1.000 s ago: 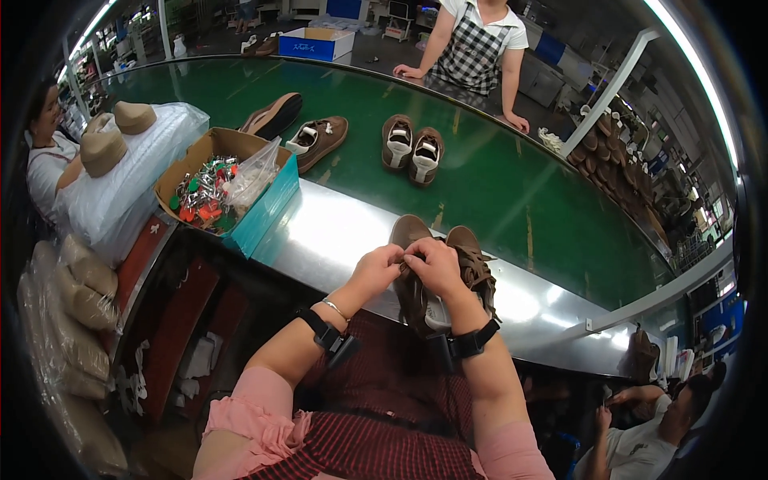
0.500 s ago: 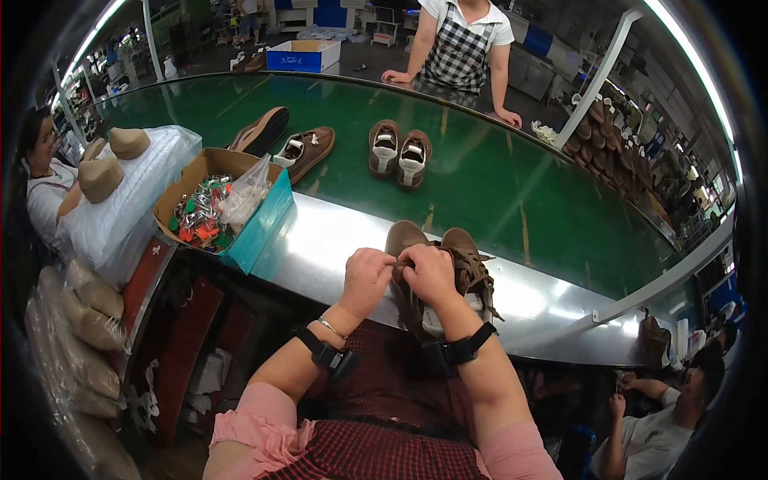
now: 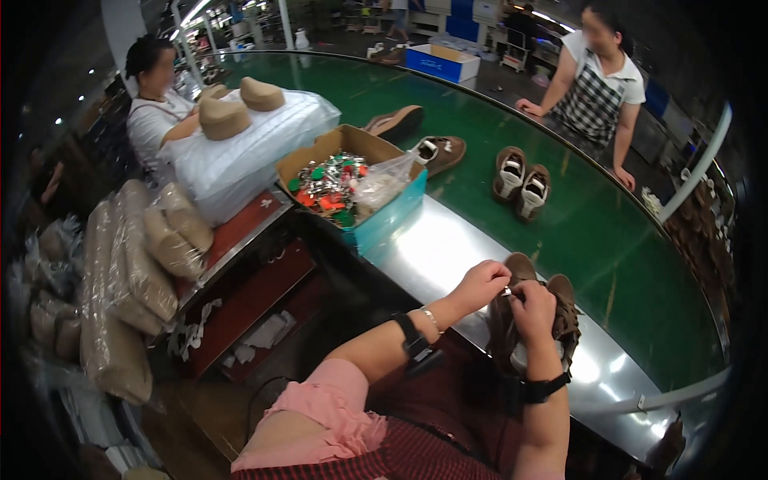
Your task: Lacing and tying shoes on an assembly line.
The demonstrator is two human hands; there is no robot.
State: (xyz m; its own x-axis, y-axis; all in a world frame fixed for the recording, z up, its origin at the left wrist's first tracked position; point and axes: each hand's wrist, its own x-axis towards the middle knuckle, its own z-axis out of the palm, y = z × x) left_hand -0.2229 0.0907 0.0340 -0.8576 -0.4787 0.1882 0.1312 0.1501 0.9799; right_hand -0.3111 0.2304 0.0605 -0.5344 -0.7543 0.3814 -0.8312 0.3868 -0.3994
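My left hand (image 3: 484, 285) is closed, its fingertips pinched together above the toe of a brown lace-up shoe (image 3: 521, 265). Close by on the same shoe, my right hand (image 3: 534, 310) is closed too, thumb and finger meeting near the left fingertips. A small whitish, shiny thing (image 3: 506, 292) shows between the two hands; its kind is too small to make out. The matching brown shoe (image 3: 563, 298), with loose-looking dark laces, stands against it on the right. Both shoes rest on the metal ledge, and my hands hide much of the first one.
Left of the shoes, an open carton (image 3: 384, 146) holds many small metal pieces with coloured tags and a plastic bag. More brown shoes (image 3: 522, 182) stand on the green belt (image 3: 584, 248). Wrapped tan shoe forms (image 3: 128, 264) lie at left. Two people stand by the belt.
My view has swung left, so everything sits further right. Both hands stay over the shoe; the brown lace-like strip between them earlier no longer shows, and a whitish bit does.
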